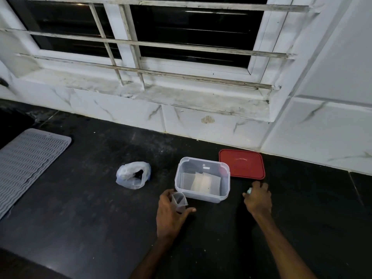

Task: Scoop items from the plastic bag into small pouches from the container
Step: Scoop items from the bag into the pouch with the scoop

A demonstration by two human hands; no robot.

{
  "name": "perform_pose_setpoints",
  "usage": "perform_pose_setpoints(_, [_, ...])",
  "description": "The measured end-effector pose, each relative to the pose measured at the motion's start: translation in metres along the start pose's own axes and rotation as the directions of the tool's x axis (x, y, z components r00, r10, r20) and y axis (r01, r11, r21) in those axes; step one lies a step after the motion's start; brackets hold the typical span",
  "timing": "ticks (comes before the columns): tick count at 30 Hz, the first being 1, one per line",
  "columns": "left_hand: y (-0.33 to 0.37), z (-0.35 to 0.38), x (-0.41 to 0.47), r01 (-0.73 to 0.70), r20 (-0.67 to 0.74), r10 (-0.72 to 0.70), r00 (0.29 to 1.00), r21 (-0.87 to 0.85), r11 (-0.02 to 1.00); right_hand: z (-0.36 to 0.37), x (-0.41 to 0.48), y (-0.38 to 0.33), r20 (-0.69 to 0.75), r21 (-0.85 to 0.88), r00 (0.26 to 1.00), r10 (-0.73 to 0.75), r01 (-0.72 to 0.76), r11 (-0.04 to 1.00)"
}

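A clear plastic container (pixel 202 195) stands on the black counter, with flat small pouches lying on its bottom. Just left of its front corner my left hand (pixel 171 214) holds one small clear pouch (pixel 179 201) upright with its mouth open. To the left lies a crumpled white plastic bag (pixel 131 175), its opening turned toward me and dark inside. My right hand (pixel 258 198) rests on the counter right of the container, fingers curled over a small pale green object (pixel 249 190) that is mostly hidden.
A red lid (pixel 241 164) lies flat behind the container, against the marble-tiled wall. A grey ridged mat (pixel 26 164) covers the counter's left side. A barred window and its sill rise behind the counter.
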State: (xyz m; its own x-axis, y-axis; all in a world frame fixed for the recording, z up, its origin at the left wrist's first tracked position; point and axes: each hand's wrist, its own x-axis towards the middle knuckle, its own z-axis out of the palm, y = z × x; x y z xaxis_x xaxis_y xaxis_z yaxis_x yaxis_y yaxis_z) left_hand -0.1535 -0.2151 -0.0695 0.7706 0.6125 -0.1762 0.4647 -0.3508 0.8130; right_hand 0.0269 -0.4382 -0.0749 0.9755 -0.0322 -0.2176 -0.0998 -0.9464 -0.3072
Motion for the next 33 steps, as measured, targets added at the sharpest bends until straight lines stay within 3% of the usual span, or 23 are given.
perform_pose_setpoints(3, [0.0,-0.005,-0.004,-0.023,0.019,0.022,1.0,0.003,1.0,0.007,0.004,0.01,-0.013,0.011,1.0,-0.008,0.009,1.0])
perform_pose_setpoints(8, [0.0,-0.021,-0.006,-0.221,-0.019,0.222,0.975,0.065,0.973,-0.008,0.008,0.011,-0.117,0.062,0.992,-0.057,0.064,0.996])
perform_pose_setpoints(12, [0.006,-0.037,0.006,-0.281,-0.067,0.289,0.955,0.102,0.954,-0.039,0.003,-0.008,-0.198,0.282,0.98,-0.023,0.08,0.956])
perform_pose_setpoints(14, [0.011,-0.048,0.013,-0.287,-0.117,0.296,0.948,0.088,0.954,-0.056,-0.004,-0.025,-0.195,0.455,0.978,-0.08,0.162,0.875])
perform_pose_setpoints(16, [0.017,-0.064,0.018,-0.257,-0.22,0.262,0.94,0.051,0.965,-0.072,-0.018,-0.054,-0.154,0.637,0.976,-0.153,0.217,0.74])
perform_pose_setpoints(18, [0.015,-0.082,0.027,-0.242,-0.354,0.234,0.905,0.024,0.97,-0.081,-0.036,-0.082,-0.043,0.746,0.977,-0.207,0.169,0.644])
perform_pose_setpoints(20, [0.002,-0.111,0.041,-0.249,-0.469,0.236,0.851,0.035,0.968,-0.082,-0.06,-0.118,0.086,0.792,0.945,-0.314,0.127,0.597])
perform_pose_setpoints(22, [-0.01,-0.129,0.054,-0.212,-0.506,0.204,0.838,0.042,0.976,-0.079,-0.084,-0.143,0.183,0.802,0.868,-0.462,0.14,0.581])
perform_pose_setpoints(25, [-0.03,-0.154,0.077,-0.1,-0.413,0.151,0.898,0.142,0.985,-0.052,-0.126,-0.194,0.256,0.735,0.777,-0.575,0.23,0.638])
perform_pose_setpoints(27, [-0.043,-0.162,0.095,-0.042,-0.272,0.106,0.956,0.228,0.973,-0.025,-0.147,-0.228,0.225,0.631,0.8,-0.556,0.315,0.709])
perform_pose_setpoints(30, [-0.057,-0.165,0.114,0.028,-0.103,0.003,0.995,0.301,0.953,0.014,-0.158,-0.265,0.137,0.316,0.835,-0.533,0.473,0.822])
perform_pose_setpoints(33, [-0.056,-0.17,0.129,0.01,0.003,-0.012,1.0,0.273,0.962,0.038,-0.157,-0.296,0.151,0.085,0.809,-0.568,0.562,0.823])
